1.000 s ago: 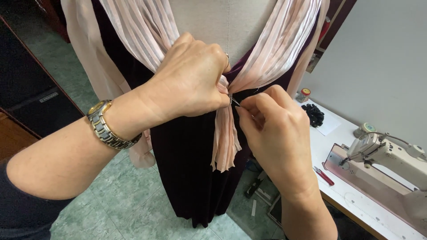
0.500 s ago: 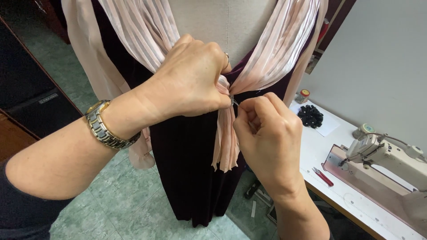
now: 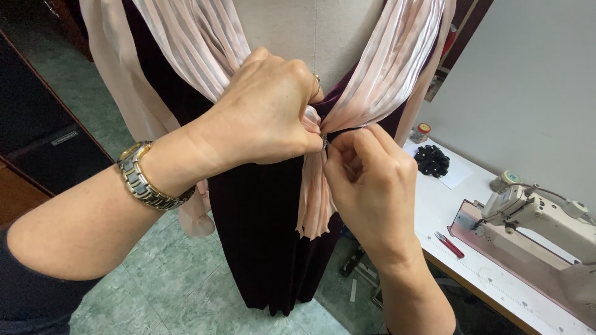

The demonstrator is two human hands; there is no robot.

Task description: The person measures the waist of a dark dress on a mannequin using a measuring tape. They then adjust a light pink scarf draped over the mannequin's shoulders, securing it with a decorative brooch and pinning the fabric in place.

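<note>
your left hand (image 3: pixel 264 111) is closed into a fist around the gathered centre of the pink pleated fabric (image 3: pixel 198 43), pinching the two bands together where they cross on the front of the dress form (image 3: pixel 310 31). a metal wristwatch (image 3: pixel 144 180) with gold and silver links sits on that wrist. your right hand (image 3: pixel 369 180) is just beside the left, nearly touching it, with thumb and forefinger pressed tightly together on a small pin (image 3: pixel 324 141) at the gather; the other fingers are curled in. the pin is so small that you can only make out a glint between the two hands.

directly below your hands the loose tail of the pink fabric hangs down in narrow folds over the dark velvet dress (image 3: pixel 267 236), which falls from the form toward the green tiled floor (image 3: pixel 161 291). above your hands the two pink bands run up and apart toward the shoulders of the form, and a pale sleeve-like length hangs to the left of your left hand.

further off, to the right of your right hand, a white worktable (image 3: pixel 496 273) carries red thread snips (image 3: pixel 449 244), a sewing machine (image 3: pixel 534 214), a pile of black beads or buttons (image 3: pixel 432 160) on a sheet of paper, and a small jar with a red lid (image 3: pixel 421 132). to the left of your left forearm stands a dark cabinet (image 3: pixel 43 136).
</note>
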